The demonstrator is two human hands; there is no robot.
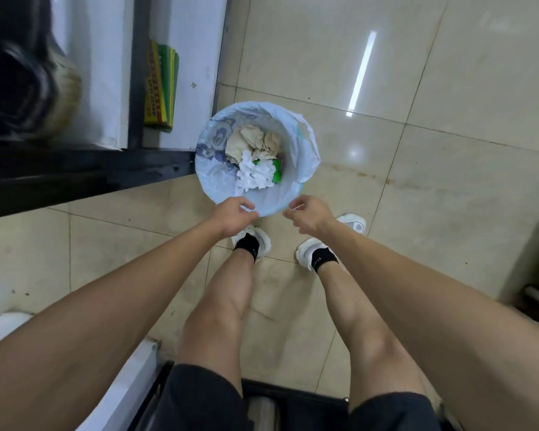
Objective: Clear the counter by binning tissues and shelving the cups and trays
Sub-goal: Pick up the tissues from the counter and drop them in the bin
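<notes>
Hovering at the bin's (305, 157) near rim, the left hand (234, 214) and right hand (308, 213) hang loosely open, holding nothing. White tissues (252, 174) lie inside on brown paper, so binning looks done; cups, trays and counter are out of view. Shelving stands beside the bin's far-left rim.

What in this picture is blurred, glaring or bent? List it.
Head view: dark shape top left smeared by motion blur; ceiling light glares as a white streak on the floor tiles; wide-angle lens bends tile lines and swells the forearms; bin, left hand and right hand fairly sharp.
</notes>
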